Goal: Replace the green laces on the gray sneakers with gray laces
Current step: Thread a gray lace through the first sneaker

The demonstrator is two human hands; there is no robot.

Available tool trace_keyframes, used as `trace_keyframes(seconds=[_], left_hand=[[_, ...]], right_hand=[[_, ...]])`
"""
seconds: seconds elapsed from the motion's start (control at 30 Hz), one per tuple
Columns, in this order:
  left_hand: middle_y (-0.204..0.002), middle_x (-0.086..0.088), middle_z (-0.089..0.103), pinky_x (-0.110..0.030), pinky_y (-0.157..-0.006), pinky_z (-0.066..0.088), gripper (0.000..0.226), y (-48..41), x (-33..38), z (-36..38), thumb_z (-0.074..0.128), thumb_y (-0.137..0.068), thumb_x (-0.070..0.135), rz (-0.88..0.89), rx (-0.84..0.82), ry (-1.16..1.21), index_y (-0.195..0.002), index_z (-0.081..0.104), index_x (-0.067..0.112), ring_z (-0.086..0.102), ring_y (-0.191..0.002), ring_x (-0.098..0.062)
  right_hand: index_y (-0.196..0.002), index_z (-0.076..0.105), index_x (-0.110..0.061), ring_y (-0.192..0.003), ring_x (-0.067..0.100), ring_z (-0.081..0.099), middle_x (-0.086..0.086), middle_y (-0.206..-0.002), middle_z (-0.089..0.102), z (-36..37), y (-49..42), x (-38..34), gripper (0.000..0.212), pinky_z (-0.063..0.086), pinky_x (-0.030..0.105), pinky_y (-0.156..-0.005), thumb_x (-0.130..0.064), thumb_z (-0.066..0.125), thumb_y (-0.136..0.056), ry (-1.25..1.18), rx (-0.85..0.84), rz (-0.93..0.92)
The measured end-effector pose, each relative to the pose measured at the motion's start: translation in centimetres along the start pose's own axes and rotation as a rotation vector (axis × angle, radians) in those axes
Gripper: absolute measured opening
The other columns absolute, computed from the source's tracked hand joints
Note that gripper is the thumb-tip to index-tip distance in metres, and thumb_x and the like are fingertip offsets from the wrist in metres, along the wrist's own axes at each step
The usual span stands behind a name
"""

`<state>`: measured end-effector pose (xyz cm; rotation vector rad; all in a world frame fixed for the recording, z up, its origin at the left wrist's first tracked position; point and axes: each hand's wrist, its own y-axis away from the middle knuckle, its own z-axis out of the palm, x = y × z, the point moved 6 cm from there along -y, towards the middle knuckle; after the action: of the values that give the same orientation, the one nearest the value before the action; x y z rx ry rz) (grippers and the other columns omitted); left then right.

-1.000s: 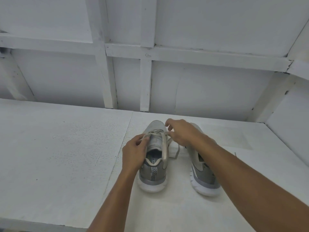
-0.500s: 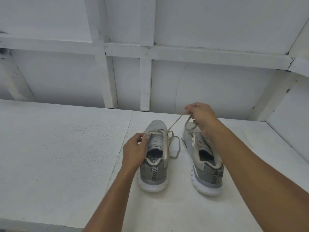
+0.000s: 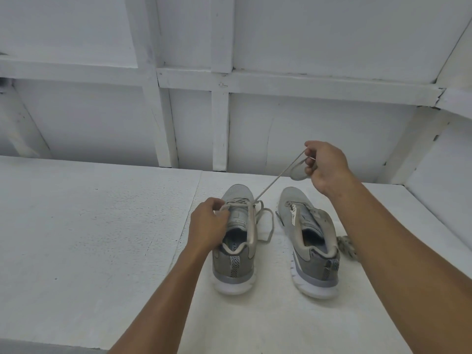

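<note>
Fingers [image 3: 309,163] on my right hand [image 3: 329,172] were curled tight, pinching the pale gray-beige flat shoelace [image 3: 277,178] up in the air past the toes of the shoes, with a little loop of it bunched under my knuckles. From there the lace ran taut, down and to the left, into the eyelets of the gray mesh sneaker with the white sole [image 3: 236,267] on the left of the pair. Its other end trailed loose between the two shoes. My left hand [image 3: 208,224] gripped that sneaker at its left eyelet row, fingers curled in, though I couldn't tell if they had lace or just upper. Just beside it sat the second matching gray sneaker [image 3: 315,254]. Both had their heels toward me on the white textured tabletop [image 3: 102,238]. Some grayish bundle [image 3: 346,247] poked out by my right forearm, too hidden to make out
</note>
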<state>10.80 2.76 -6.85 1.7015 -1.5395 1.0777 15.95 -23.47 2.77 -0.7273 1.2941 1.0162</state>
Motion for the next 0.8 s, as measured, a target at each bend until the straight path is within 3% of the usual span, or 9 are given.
trace_keyframes(seconds=[0.1, 0.23, 0.3, 0.4, 0.5, 0.63, 0.7, 0.8], left_hand=[[-0.127, 0.003, 0.06, -0.031, -0.098, 0.043, 0.035, -2.1, 2.5, 1.4, 0.05, -0.096, 0.024, 0.106, -0.138, -0.12, -0.13, 0.056, 0.02, 0.056, -0.115, -0.018], [-0.144, -0.003, 0.049, -0.042, -0.111, 0.035, 0.041, -5.3, 5.0, 5.1, 0.036, -0.102, 0.025, 0.243, -0.454, -0.471, -0.142, 0.046, 0.023, 0.044, -0.131, -0.026], [-0.146, -0.003, 0.047, -0.042, -0.11, 0.035, 0.043, -6.4, 5.3, 6.4, 0.042, -0.099, 0.026, 0.234, -0.569, -0.637, -0.142, 0.046, 0.024, 0.043, -0.132, -0.026], [-0.134, 0.001, 0.056, -0.041, -0.105, 0.041, 0.047, -7.4, 5.8, 6.9, 0.061, -0.087, 0.029, 0.241, -0.572, -0.748, -0.133, 0.055, 0.029, 0.049, -0.123, -0.024], [-0.117, 0.005, 0.059, -0.039, -0.096, 0.048, 0.049, -7.8, 6.2, 6.5, 0.07, -0.079, 0.027, 0.21, -0.545, -0.624, -0.126, 0.056, 0.028, 0.056, -0.108, -0.019], [-0.115, -0.003, 0.064, -0.033, -0.09, 0.05, 0.047, -7.7, 8.0, 5.1, 0.072, -0.081, 0.02, 0.18, -0.53, -0.281, -0.125, 0.054, 0.018, 0.062, -0.101, -0.018], [-0.107, -0.004, 0.067, -0.03, -0.082, 0.049, 0.046, -7.0, 10.0, 4.0, 0.072, -0.082, 0.017, 0.208, -0.528, -0.172, -0.124, 0.054, 0.017, 0.063, -0.095, -0.018], [-0.095, -0.003, 0.07, -0.024, -0.067, 0.045, 0.042, -5.7, 13.3, 2.2, 0.07, -0.083, 0.015, 0.285, -0.523, -0.065, -0.122, 0.054, 0.017, 0.062, -0.08, -0.015]], right_hand=[[-0.082, 0.061, -0.016, -0.058, 0.012, 0.043, -0.003, -0.065, 0.053, 0.8, 1.2, -0.3, 0.008, 0.031, 0.025, -0.052, -0.012, 0.057, -0.087, 0.183, -0.085, -0.049], [-0.088, 0.063, -0.009, -0.059, 0.012, 0.049, -0.001, -0.06, 0.053, 2.9, 3.8, 0.5, 0.01, 0.038, 0.027, -0.059, -0.009, 0.053, -0.089, 0.332, -0.262, -0.037], [-0.088, 0.064, -0.006, -0.061, 0.013, 0.052, 0.001, -0.062, 0.053, 3.5, 4.7, 1.6, 0.012, 0.043, 0.028, -0.062, -0.007, 0.052, -0.089, 0.391, -0.317, -0.029], [-0.086, 0.066, -0.006, -0.071, 0.017, 0.059, 0.005, -0.067, 0.061, 3.5, 5.2, 3.5, 0.015, 0.053, 0.03, -0.071, -0.009, 0.052, -0.09, 0.551, -0.373, -0.016], [-0.088, 0.07, -0.009, -0.083, 0.018, 0.069, 0.004, -0.078, 0.071, 2.9, 5.4, 5.2, 0.017, 0.057, 0.031, -0.081, -0.01, 0.053, -0.089, 0.687, -0.429, -0.01], [-0.088, 0.076, -0.025, -0.08, 0.008, 0.071, -0.01, -0.089, 0.073, 2.6, 5.1, 5.9, 0.019, 0.058, 0.029, -0.08, -0.018, 0.059, -0.086, 0.858, -0.449, -0.061], [-0.102, 0.071, -0.02, -0.075, 0.01, 0.071, -0.003, -0.092, 0.071, 2.4, 4.6, 5.6, 0.021, 0.059, 0.032, -0.078, -0.015, 0.059, -0.085, 0.829, -0.409, -0.051], [-0.117, 0.049, -0.02, -0.068, 0.014, 0.07, 0.004, -0.09, 0.07, 2.4, 4.1, 4.6, 0.036, 0.055, 0.03, -0.064, -0.026, 0.066, -0.086, 0.766, -0.351, -0.046]])
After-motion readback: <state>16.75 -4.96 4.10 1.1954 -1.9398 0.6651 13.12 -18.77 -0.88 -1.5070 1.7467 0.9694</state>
